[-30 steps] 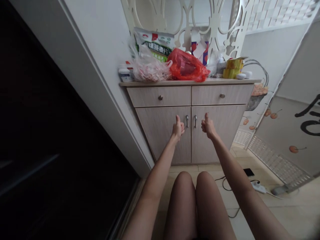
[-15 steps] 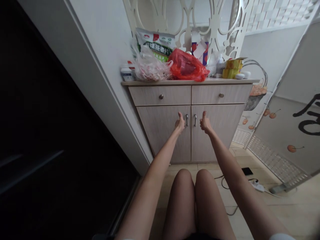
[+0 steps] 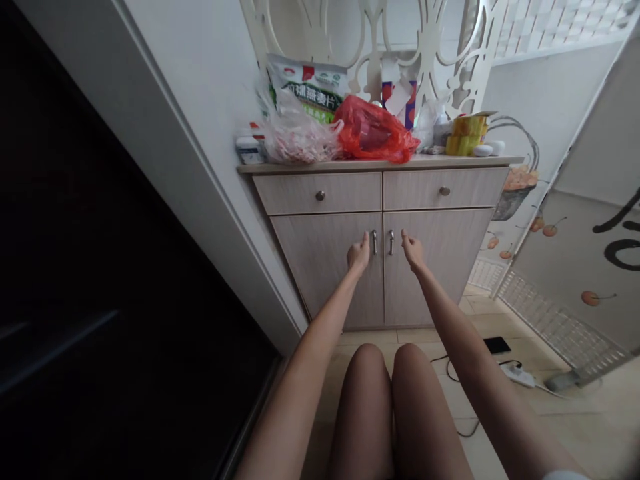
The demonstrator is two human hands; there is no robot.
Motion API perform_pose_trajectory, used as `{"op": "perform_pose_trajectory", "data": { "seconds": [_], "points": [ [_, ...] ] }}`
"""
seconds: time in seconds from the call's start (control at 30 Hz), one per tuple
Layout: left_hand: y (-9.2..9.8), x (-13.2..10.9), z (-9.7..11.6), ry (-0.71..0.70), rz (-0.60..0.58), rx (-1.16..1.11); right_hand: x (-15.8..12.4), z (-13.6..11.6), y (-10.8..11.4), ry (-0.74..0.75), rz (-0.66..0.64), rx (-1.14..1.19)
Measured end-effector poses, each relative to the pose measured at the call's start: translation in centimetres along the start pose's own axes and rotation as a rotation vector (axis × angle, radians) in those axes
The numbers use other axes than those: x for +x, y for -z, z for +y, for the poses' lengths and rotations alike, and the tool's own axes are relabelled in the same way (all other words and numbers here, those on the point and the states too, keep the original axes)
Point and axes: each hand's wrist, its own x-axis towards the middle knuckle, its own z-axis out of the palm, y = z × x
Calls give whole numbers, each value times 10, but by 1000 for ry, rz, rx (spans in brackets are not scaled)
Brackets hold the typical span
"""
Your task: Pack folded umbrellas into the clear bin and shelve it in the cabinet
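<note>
Watching remotely, I see left hand (image 3: 358,255) and right hand (image 3: 413,252) curled into fists, thumbs raised, beside curved silver metal handles (image 3: 375,243); contact unclear; seemingly a paired gesture; any next grip calls for uncurling.

We see pale greyish-beige, streaky wood grain on the cabinet (image 3: 315,253), silver on its door handles (image 3: 375,243) and dull bronze-grey on the drawer knobs (image 3: 321,195). We find one plastic bag (image 3: 375,133) bright red, another bag (image 3: 303,137) whitish and see-through with pink showing, and a packet (image 3: 317,75) white and green with a red patch. We note yellow containers (image 3: 464,143), cream scrolled fretwork (image 3: 427,33), and a grey screen (image 3: 565,233) patterned with orange cherries (image 3: 591,298) and black strokes (image 3: 623,252).
</note>
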Motion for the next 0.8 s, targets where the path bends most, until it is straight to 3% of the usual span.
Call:
{"op": "perform_pose_trajectory", "data": {
  "seconds": [0.13,0.27,0.4,0.6,0.8],
  "points": [
    [-21,5,-6,-55,106,29,4,25,-19,95,48,-103],
    [-40,15,-6,-96,61,-14,9,35,-36,141,-28,-195],
    [-43,14,-9,-112,54,-44,9,37,-37,139,-39,-226],
    [-30,-28,-24,-166,122,-45,-27,39,-24,288,-9,-436],
    [-1,-87,-60,-304,327,-82,-90,54,11,354,121,-388]
  ]
}}
